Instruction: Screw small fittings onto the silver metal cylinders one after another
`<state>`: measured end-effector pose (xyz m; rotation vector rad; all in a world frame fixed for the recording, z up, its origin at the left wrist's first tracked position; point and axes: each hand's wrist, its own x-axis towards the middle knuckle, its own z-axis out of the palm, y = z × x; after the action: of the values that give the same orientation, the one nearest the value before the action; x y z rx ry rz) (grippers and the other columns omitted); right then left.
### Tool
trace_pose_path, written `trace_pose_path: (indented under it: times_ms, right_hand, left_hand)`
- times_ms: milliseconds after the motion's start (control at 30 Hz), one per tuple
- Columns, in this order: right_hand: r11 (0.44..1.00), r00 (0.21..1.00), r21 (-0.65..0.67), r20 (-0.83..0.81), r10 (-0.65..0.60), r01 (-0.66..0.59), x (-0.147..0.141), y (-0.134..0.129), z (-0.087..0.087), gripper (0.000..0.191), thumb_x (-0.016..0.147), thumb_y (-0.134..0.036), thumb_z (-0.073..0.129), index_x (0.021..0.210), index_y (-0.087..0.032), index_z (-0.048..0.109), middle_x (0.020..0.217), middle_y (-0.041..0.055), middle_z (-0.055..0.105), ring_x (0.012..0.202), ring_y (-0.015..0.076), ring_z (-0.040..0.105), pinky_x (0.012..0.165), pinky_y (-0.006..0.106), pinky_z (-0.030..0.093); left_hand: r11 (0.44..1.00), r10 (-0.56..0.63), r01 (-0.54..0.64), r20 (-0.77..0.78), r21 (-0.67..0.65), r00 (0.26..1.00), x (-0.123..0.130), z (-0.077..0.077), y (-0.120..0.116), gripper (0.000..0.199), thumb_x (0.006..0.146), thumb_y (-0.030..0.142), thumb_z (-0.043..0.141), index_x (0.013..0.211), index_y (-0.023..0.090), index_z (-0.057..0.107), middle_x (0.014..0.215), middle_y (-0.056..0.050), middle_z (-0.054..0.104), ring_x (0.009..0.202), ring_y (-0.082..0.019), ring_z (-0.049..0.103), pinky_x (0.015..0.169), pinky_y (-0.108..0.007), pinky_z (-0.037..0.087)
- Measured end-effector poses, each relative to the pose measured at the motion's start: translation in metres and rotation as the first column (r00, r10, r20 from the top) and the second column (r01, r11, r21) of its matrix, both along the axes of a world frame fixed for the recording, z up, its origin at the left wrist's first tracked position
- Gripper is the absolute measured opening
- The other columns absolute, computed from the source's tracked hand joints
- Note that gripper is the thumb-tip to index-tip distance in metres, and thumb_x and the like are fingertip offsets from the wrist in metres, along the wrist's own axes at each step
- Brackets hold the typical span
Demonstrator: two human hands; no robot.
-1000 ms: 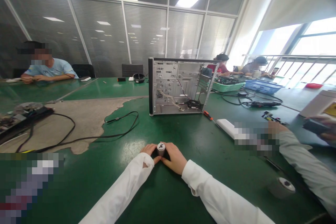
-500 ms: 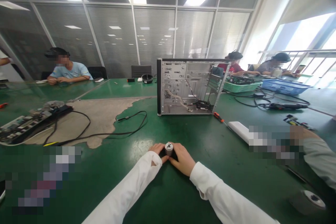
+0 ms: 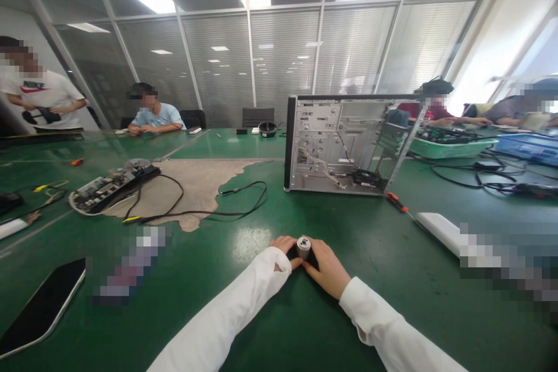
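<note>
Metal cylinder was still clasped by left hand and right hand fingers, but a standing person got panned in.

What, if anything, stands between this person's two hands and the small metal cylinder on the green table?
Nothing visible does. The left hand and right hand cup the metal cylinder from either side. The open computer case stands farther back, beyond them.
</note>
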<state>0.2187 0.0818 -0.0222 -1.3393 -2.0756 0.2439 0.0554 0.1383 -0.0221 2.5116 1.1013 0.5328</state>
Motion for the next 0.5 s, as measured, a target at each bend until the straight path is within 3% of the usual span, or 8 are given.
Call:
trace_pose_path:
  times_ms: [200,500]
  right_hand:
    - [0.999,1.0,0.03,-0.028,-0.009,0.009,0.0,-0.001,0.001,0.049,0.07,-0.022,0.046,0.117,-0.018,0.034,0.11,0.0093,0.047,0.102,0.0207,0.043,0.087,0.041,0.036]
    - [0.992,0.98,0.101,-0.191,-0.059,0.079,-0.005,-0.009,0.018,0.049,0.071,-0.016,0.041,0.119,-0.02,0.033,0.111,0.0097,0.042,0.105,0.0199,0.04,0.088,0.041,0.037]
  left_hand:
    - [1.0,-0.012,0.012,0.016,0.005,1.0,-0.001,0.003,-0.002,0.04,0.065,0.034,0.059,0.101,0.02,0.05,0.098,-0.004,0.056,0.091,-0.022,0.049,0.078,-0.035,0.039]
    - [0.999,-0.031,0.031,0.006,0.017,0.999,0.001,0.009,-0.003,0.038,0.065,0.032,0.059,0.1,0.017,0.051,0.095,-0.005,0.056,0.089,-0.021,0.05,0.077,-0.034,0.04]
